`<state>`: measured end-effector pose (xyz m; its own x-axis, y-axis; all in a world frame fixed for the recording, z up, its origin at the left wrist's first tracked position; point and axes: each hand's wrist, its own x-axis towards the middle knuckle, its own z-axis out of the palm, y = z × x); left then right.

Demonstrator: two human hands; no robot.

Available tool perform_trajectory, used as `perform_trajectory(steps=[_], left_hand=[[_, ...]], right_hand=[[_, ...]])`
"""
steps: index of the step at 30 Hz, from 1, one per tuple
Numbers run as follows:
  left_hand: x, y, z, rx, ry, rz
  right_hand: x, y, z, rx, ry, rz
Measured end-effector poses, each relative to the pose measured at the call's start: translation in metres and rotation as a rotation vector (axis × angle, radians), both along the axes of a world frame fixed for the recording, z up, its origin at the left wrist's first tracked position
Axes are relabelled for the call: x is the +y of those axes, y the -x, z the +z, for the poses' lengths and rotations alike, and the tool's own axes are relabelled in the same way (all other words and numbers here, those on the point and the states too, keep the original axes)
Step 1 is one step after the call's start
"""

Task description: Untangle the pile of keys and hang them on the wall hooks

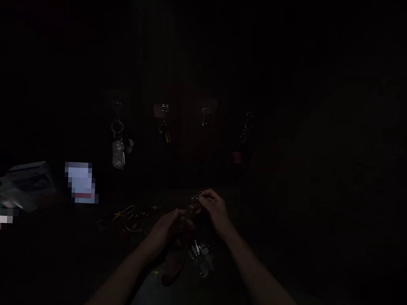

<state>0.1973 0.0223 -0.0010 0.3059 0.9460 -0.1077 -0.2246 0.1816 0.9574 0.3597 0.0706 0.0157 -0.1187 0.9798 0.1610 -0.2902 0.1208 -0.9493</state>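
Note:
The scene is very dark. My right hand [214, 209] pinches a small metal ring [200, 194] between thumb and fingers. Close against it, my left hand [166, 227] has its fingers closed on a dark piece joined to or touching the ring's fittings. A dark brown strap-like thing [175, 263] extends below the left hand; whether it is attached to the ring I cannot tell. Between my forearms lies a bunch of keys [201, 256] with a metal clip. To the left of my left hand rest several cords and beaded strings [133, 219].
On the wall ahead, several clips hold hanging things: a pale bottle-shaped charm [118, 153], a small dark key ring [164, 133], a bare hook [205, 116] and a reddish tag [237, 157]. A box [30, 181] and a blurred bright panel [81, 182] are at left.

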Motion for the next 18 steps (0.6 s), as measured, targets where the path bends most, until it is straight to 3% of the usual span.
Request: perform_trajectory(steps=[5,18], left_hand=[[0.002,0.001,-0.003,-0.262,0.12,-0.085],[0.002,0.009,-0.001,-0.406,0.231,-0.138]], right_hand=[[0.006,-0.002,-0.004,-0.009,0.01,-0.098],[0.011,-0.004,-0.012,0.008,0.082,-0.142]])
